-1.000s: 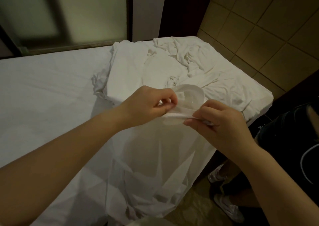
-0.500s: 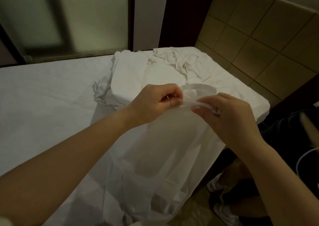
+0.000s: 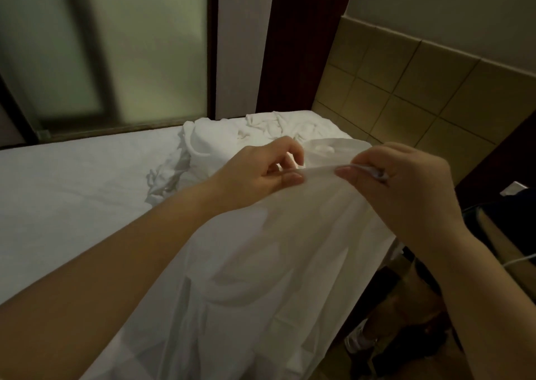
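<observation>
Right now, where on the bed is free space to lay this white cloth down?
The bed sheet is bare on the left, bordered by the window frame behind and the crumpled linen pile on the right. The far right corner is crowded by that pile, and the held cloth drapes over the near edge.

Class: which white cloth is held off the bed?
The white garment whose top edge the left hand and right hand pinch; the crumpled pile behind lies on the bed.
</observation>
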Motion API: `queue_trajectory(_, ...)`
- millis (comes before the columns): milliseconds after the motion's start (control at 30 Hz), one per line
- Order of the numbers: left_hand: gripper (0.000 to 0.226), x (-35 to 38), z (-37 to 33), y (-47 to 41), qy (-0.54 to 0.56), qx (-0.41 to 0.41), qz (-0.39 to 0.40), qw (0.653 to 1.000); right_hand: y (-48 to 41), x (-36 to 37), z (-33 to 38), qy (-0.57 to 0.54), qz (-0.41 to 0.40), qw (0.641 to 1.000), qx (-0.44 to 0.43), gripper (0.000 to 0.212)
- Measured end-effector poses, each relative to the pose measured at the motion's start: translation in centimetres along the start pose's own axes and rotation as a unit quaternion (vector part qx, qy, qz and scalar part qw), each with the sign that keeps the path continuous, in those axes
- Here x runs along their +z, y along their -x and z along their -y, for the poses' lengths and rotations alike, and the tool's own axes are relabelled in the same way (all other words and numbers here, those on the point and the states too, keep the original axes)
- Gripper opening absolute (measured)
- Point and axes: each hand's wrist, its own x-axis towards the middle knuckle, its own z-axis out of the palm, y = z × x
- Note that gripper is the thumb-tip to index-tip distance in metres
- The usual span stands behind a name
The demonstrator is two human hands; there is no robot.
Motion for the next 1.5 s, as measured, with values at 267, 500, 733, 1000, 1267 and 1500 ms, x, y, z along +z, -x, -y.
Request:
queue_trajectory(267,0.023,1.1,1.0,0.3,-0.078,-0.039,-0.042,0.995,1.5,-4.2,-1.9,0.003,-0.147,0.989,-0.012,0.024)
queue_trajectory(500,0.087,3.3,0.8,2.7,-0.118,-0.123,-0.018,0.985,3.1,-6.0,-5.4,-0.034,-0.158,0.986,0.034,0.032)
queue_trajectory(733,0.016,2.4,-3.1,4.1,-0.099,-0.206,-0.150,0.962,4.0,-5.1,-7.6,-0.052,-0.124,0.989,0.061,0.040)
queue_trajectory(1000,0.024,0.3,-8.1,7.1,-0.094,-0.233,-0.153,0.956,3.7,-2.0,-8.3,-0.111,-0.064,0.987,0.101,0.026)
queue_trajectory(1267,0.021,-0.6,-9.2,10.0,-0.096,-0.294,-0.211,0.927,2.7,0.5,-5.9,-0.138,-0.022,0.981,0.131,0.032)
queue_trajectory(1500,0.024,2.6,-9.7,8.3,-0.171,-0.270,-0.113,0.941,4.0,2.1,2.2,-0.272,0.212,0.938,-0.045,0.057)
